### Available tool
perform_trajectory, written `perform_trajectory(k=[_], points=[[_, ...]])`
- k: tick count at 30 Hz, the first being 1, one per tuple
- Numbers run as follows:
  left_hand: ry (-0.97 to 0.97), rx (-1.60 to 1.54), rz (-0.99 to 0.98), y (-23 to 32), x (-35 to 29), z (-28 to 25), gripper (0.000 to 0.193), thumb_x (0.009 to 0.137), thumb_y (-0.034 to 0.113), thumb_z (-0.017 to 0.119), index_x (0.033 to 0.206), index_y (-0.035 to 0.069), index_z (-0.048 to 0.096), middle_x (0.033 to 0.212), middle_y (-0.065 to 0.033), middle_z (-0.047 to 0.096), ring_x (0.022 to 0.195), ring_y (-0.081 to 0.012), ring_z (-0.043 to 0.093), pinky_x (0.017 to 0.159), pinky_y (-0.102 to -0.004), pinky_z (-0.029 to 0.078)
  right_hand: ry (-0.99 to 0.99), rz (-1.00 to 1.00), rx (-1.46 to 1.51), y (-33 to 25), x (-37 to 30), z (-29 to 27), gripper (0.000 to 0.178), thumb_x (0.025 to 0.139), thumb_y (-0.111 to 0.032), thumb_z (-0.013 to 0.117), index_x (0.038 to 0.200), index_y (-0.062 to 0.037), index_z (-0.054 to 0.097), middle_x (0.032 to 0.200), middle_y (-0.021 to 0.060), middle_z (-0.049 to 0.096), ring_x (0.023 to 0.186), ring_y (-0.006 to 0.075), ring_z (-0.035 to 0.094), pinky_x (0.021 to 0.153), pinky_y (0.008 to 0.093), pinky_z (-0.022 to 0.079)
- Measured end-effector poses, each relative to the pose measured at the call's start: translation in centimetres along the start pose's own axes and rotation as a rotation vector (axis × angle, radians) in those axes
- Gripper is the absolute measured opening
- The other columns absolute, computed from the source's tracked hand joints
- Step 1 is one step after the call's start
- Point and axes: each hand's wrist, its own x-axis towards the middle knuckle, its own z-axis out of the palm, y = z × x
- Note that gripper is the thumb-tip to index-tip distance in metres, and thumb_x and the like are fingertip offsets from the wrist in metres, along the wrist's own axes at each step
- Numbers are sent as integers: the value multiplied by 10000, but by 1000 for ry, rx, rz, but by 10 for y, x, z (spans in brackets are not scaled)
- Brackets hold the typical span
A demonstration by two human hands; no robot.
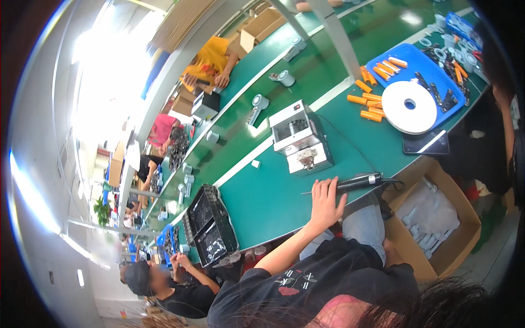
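My left hand (326, 205) lies at the near edge of the green table, its fingers stretched out over the front part of a black electric screwdriver (358, 183). The thin bit sticks out to the left of my fingers, and a cord leaves the other end. I cannot tell how firmly the fingers touch it. Just beyond the screwdriver stands a silver and black screw feeder (299, 139). Of my right side only a patch of skin shows beside my jeans; the right hand itself cannot be made out.
A black tray (210, 227) sits at the left table edge. Right are orange cylinders (357, 100), a white reel (402, 117), a blue tray (458, 109) and a phone (425, 143). A cardboard box (465, 235) of light-blue parts stands below. Co-workers sit left and across the conveyor.
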Motion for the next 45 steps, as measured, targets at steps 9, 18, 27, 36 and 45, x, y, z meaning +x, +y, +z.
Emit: perform_trajectory(k=[9,18,27,36,45], points=[[-14,5,-2,-2,-3,4,584,810,182,708,1304,-26,478,1197,-211,510,1155,-394,462,1094,-539,295,78,-36,103,1,-7,-1,513,922,-378,507,1048,98,648,982,306,671,878,425,679,772,476,528],[-21,-7,24,7,7,0,562,829,203,695,1289,-40,484,1190,-203,514,1146,-370,476,1085,-537,304,81,-48,14,58,67,19,507,939,-376,511,901,107,661,807,249,681,775,405,679,743,456,526],[-6,6,19,2,1,-3,562,830,202,697,1291,-36,482,1185,-197,515,1140,-369,475,1077,-539,309,59,-153,-45,38,40,10,470,910,-338,571,1045,103,658,1073,331,639,1048,459,618,864,470,494],[-3,18,31,2,3,-2,559,838,216,688,1293,-38,485,1187,-199,514,1149,-375,470,1083,-540,299,52,-148,19,37,51,16,408,903,-311,538,954,63,692,1036,305,651,1022,437,631,866,472,503],[-15,-7,26,2,2,6,569,823,197,689,1305,-30,486,1203,-228,511,1172,-416,451,1091,-538,288,-42,-22,-15,54,76,31,428,891,-320,482,1015,24,706,1110,259,654,1089,394,620,917,435,495]])
